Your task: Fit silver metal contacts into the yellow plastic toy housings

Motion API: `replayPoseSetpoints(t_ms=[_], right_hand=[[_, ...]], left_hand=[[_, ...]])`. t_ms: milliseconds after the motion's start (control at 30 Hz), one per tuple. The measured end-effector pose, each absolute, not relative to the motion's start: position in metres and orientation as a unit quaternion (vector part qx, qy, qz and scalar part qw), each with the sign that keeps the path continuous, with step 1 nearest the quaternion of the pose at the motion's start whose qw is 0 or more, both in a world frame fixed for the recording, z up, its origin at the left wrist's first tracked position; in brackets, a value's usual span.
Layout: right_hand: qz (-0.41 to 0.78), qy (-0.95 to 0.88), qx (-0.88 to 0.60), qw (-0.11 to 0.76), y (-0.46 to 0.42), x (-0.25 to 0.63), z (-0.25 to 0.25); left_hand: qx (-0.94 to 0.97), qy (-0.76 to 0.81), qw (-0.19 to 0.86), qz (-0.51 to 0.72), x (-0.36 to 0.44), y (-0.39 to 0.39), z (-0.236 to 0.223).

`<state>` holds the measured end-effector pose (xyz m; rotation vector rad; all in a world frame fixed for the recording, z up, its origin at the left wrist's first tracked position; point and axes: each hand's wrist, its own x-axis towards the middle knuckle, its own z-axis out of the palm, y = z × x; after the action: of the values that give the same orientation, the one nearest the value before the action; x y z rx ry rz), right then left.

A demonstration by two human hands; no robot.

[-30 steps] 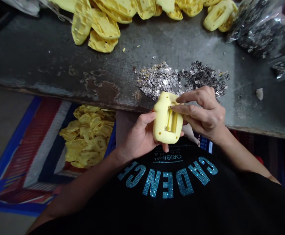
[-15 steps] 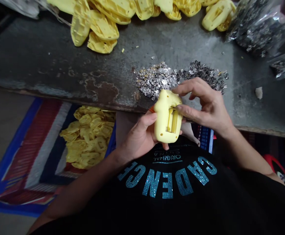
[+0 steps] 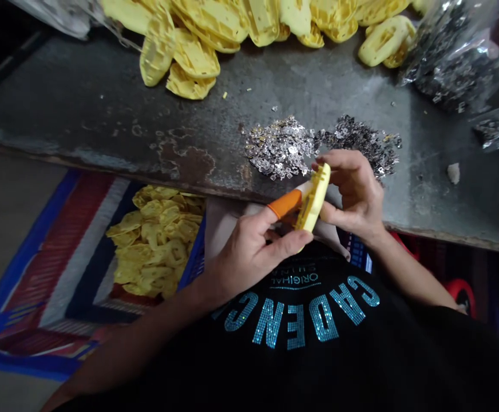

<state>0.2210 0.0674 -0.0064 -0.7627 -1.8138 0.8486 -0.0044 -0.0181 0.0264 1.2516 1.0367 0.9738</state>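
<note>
A yellow plastic shell, turned nearly edge-on, is held over the front edge of the workbench. My left hand grips its lower end, thumb on the near side and the index finger, in an orange finger cot, against the ribbed inner face. On the other side, my right hand has its fingertips at the shell's top end and its thumb against the outer face. Whether a small part sits between those right fingers is hidden. Just beyond the hands lie a pile of shiny metal clips and a darker clip pile.
More yellow shells are heaped along the back of the metal workbench. Clear bags of metal parts lie at the back right. Below left, a blue-rimmed crate holds yellow shells. A small whitish lump rests at right.
The shell has been turned from its outer face showing to edge-on, with the inner side toward my left index finger. My right hand has shifted slightly left and down around its far side.
</note>
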Motion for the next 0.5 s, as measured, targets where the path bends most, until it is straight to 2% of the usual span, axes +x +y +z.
replayPoseSetpoints(t_ms=[133,233,333,500], right_hand=[[0.307,-0.721,-0.281,0.554,0.066,0.220,-0.026],[0.283,-0.727,-0.283,0.559,0.066,0.222,-0.031],[0.271,-0.739,-0.297,0.540,0.067,0.225,-0.030],[0.260,-0.772,-0.276,0.509,0.074,0.217,-0.015]], left_hand=[[0.666,0.455,0.426,0.410,-0.004,-0.018,0.032],[0.702,0.436,0.366,0.428,-0.003,-0.017,0.029],[0.697,0.424,0.372,0.442,-0.003,-0.016,0.025],[0.608,0.426,0.480,0.468,-0.011,-0.013,0.022]])
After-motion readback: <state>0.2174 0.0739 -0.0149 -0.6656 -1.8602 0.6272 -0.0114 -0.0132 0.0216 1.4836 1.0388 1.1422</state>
